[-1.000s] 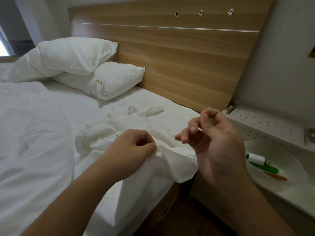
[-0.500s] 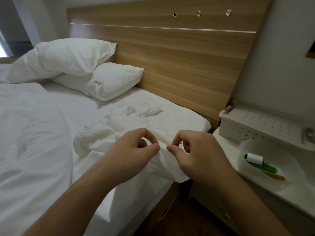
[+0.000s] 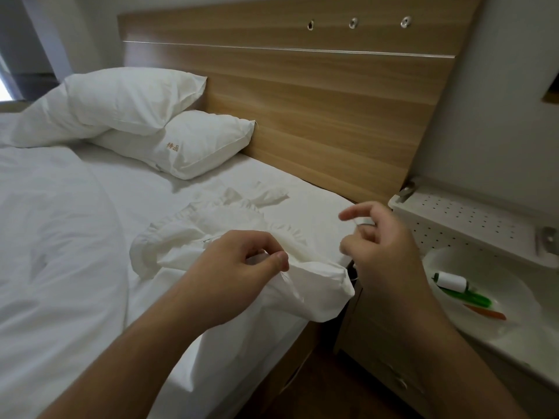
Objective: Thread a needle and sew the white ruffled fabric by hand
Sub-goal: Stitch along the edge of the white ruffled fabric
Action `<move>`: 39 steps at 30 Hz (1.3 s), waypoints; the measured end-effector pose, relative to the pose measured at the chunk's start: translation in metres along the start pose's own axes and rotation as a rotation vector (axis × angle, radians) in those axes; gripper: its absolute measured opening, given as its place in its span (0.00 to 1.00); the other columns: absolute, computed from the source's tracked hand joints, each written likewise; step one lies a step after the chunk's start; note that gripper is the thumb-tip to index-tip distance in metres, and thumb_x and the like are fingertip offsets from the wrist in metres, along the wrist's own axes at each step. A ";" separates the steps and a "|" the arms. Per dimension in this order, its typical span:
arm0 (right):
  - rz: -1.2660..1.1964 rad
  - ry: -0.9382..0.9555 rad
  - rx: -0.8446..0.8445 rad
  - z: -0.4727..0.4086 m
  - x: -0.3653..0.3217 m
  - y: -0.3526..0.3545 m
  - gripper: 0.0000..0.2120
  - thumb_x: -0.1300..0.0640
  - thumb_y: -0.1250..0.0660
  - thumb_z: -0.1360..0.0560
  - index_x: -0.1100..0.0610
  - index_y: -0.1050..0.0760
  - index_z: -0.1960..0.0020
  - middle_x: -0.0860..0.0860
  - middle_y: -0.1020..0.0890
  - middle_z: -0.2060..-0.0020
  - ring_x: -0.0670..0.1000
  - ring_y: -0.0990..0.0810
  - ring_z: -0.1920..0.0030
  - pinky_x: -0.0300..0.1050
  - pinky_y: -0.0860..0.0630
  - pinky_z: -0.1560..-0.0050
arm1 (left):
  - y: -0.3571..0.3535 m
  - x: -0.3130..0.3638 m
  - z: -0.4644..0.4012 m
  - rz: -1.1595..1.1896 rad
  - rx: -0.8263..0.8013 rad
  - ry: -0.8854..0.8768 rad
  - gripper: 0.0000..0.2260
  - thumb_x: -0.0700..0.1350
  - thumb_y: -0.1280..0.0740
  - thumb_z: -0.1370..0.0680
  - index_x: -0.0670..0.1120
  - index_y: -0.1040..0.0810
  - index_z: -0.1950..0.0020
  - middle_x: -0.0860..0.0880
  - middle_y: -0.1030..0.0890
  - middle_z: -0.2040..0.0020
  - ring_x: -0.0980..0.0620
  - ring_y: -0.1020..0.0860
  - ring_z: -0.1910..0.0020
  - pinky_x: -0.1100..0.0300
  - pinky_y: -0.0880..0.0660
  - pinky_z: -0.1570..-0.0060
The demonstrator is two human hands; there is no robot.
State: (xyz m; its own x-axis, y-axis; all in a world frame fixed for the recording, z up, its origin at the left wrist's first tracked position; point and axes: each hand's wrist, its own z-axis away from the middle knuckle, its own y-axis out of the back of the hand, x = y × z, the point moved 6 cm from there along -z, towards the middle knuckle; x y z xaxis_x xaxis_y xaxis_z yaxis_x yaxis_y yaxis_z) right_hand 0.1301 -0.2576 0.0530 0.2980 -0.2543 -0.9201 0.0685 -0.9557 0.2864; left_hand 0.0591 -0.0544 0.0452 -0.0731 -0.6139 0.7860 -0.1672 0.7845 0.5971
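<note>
The white ruffled fabric (image 3: 230, 237) lies bunched on the bed (image 3: 75, 237) near its right edge, with 1 smooth corner hanging over the side of the mattress. The left hand (image 3: 239, 273) rests on top of this fabric, its thumb and forefinger pressed together on a fold close to the overhanging corner, so the grip is closed on the cloth itself. The ruffled edge runs away from that pinch toward the headboard (image 3: 317, 101).

The right hand (image 3: 384, 261) is raised just to the right of the fabric, apart from it, above the gap between the bed and the nightstand (image 3: 393, 343). Its fingers (image 3: 351, 216) are blurred and loosely curled; something thin and dark shows between them, probably the needle (image 3: 361, 226), but I cannot tell whether that grip is closed on it. No thread can be made out.

On the nightstand sits a white bowl (image 3: 438, 258) holding a white spool (image 3: 452, 281), a green item (image 3: 472, 299) and an orange item (image 3: 487, 313). Behind it stands a white perforated box (image 3: 469, 222). 2 white pillows (image 3: 136, 98) lean against the headboard.
</note>
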 end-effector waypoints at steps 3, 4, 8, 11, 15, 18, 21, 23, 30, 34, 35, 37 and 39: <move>0.020 0.098 -0.240 0.006 -0.009 -0.020 0.15 0.66 0.30 0.23 0.48 0.19 0.44 0.46 0.30 0.74 0.44 0.31 0.73 0.36 0.32 0.72 | 0.000 0.001 0.000 -0.030 0.007 -0.036 0.09 0.52 0.30 0.18 0.58 0.14 0.57 0.53 0.16 0.61 0.55 0.19 0.60 0.54 0.23 0.58; 0.047 0.108 -0.317 0.008 -0.009 -0.028 0.13 0.63 0.28 0.23 0.48 0.18 0.44 0.45 0.30 0.75 0.43 0.32 0.73 0.35 0.33 0.72 | 0.000 0.002 0.000 -0.030 0.009 -0.048 0.09 0.51 0.30 0.18 0.57 0.14 0.57 0.54 0.17 0.62 0.56 0.20 0.62 0.57 0.25 0.59; 0.156 0.147 -0.378 0.013 -0.006 -0.043 0.02 0.53 0.26 0.22 0.50 0.16 0.54 0.44 0.30 0.77 0.43 0.33 0.74 0.37 0.36 0.72 | -0.001 0.005 0.000 -0.009 -0.008 -0.084 0.09 0.50 0.29 0.18 0.57 0.14 0.57 0.53 0.17 0.64 0.56 0.21 0.64 0.54 0.25 0.60; 0.133 0.131 -0.284 0.008 -0.006 -0.034 0.06 0.55 0.25 0.23 0.52 0.17 0.59 0.44 0.27 0.76 0.42 0.30 0.73 0.35 0.34 0.72 | 0.001 0.002 -0.001 -0.005 -0.003 -0.077 0.08 0.51 0.29 0.18 0.57 0.14 0.56 0.53 0.15 0.61 0.53 0.18 0.59 0.48 0.21 0.54; -0.042 -0.002 -0.090 0.000 -0.001 -0.014 0.08 0.60 0.26 0.24 0.54 0.17 0.61 0.47 0.18 0.69 0.46 0.21 0.65 0.42 0.25 0.63 | 0.002 -0.002 -0.002 -0.011 0.010 -0.054 0.09 0.51 0.30 0.18 0.57 0.14 0.57 0.54 0.15 0.60 0.53 0.17 0.57 0.50 0.21 0.52; 0.090 -0.036 0.114 -0.001 0.009 0.001 0.09 0.61 0.30 0.24 0.54 0.19 0.62 0.49 0.19 0.70 0.47 0.23 0.68 0.41 0.29 0.66 | 0.003 -0.003 -0.002 -0.017 0.012 -0.041 0.10 0.50 0.30 0.18 0.57 0.14 0.58 0.55 0.15 0.60 0.53 0.17 0.57 0.52 0.21 0.53; 0.272 -0.015 0.055 0.000 0.009 -0.004 0.08 0.61 0.31 0.24 0.48 0.22 0.50 0.48 0.24 0.72 0.45 0.26 0.71 0.38 0.29 0.70 | 0.003 -0.003 -0.001 -0.026 0.004 -0.038 0.09 0.51 0.30 0.18 0.57 0.14 0.56 0.51 0.15 0.60 0.49 0.17 0.57 0.42 0.19 0.49; 0.199 0.035 -0.095 0.002 0.004 -0.014 0.17 0.64 0.30 0.25 0.45 0.23 0.43 0.48 0.27 0.73 0.43 0.29 0.73 0.35 0.30 0.72 | 0.003 -0.003 -0.001 -0.036 0.006 -0.045 0.09 0.51 0.30 0.18 0.58 0.14 0.56 0.52 0.15 0.60 0.50 0.17 0.57 0.41 0.19 0.48; 0.138 0.167 -0.352 0.014 -0.005 -0.046 0.04 0.53 0.24 0.23 0.51 0.17 0.56 0.46 0.29 0.75 0.43 0.32 0.74 0.38 0.35 0.71 | 0.001 0.002 0.000 -0.030 -0.014 -0.092 0.09 0.53 0.31 0.18 0.58 0.14 0.56 0.56 0.17 0.63 0.56 0.20 0.62 0.52 0.24 0.59; -0.024 0.043 -0.237 0.007 -0.001 -0.033 0.08 0.59 0.24 0.25 0.56 0.19 0.62 0.48 0.26 0.74 0.43 0.30 0.73 0.39 0.32 0.70 | 0.004 0.000 -0.001 -0.047 0.003 -0.063 0.09 0.51 0.30 0.18 0.58 0.14 0.56 0.57 0.14 0.59 0.54 0.17 0.56 0.50 0.19 0.51; -0.076 0.004 -0.207 0.006 0.000 -0.029 0.09 0.60 0.25 0.25 0.57 0.19 0.63 0.47 0.26 0.75 0.42 0.30 0.74 0.40 0.31 0.69 | 0.004 -0.001 -0.001 -0.048 0.008 -0.058 0.09 0.51 0.30 0.18 0.57 0.14 0.56 0.56 0.14 0.59 0.54 0.16 0.55 0.48 0.19 0.49; -0.123 -0.041 -0.134 0.003 0.003 -0.022 0.09 0.61 0.26 0.25 0.57 0.19 0.63 0.45 0.25 0.76 0.41 0.29 0.75 0.46 0.28 0.65 | 0.005 -0.003 -0.002 -0.040 0.011 -0.044 0.09 0.51 0.30 0.18 0.57 0.14 0.56 0.56 0.14 0.58 0.54 0.16 0.55 0.47 0.18 0.48; -0.140 -0.060 -0.042 0.003 0.005 -0.015 0.10 0.63 0.28 0.25 0.57 0.20 0.65 0.44 0.26 0.78 0.42 0.29 0.74 0.48 0.26 0.63 | 0.005 -0.004 -0.001 -0.035 0.011 -0.032 0.09 0.50 0.30 0.18 0.57 0.14 0.57 0.57 0.14 0.58 0.56 0.16 0.54 0.52 0.19 0.49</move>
State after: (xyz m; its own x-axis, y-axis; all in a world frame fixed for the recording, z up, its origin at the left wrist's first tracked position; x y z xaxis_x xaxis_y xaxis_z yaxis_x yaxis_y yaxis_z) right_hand 0.1280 -0.2445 0.0432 0.2254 -0.1282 -0.9658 0.1455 -0.9758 0.1635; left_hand 0.0598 -0.0481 0.0456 -0.0987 -0.6436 0.7590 -0.1813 0.7616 0.6222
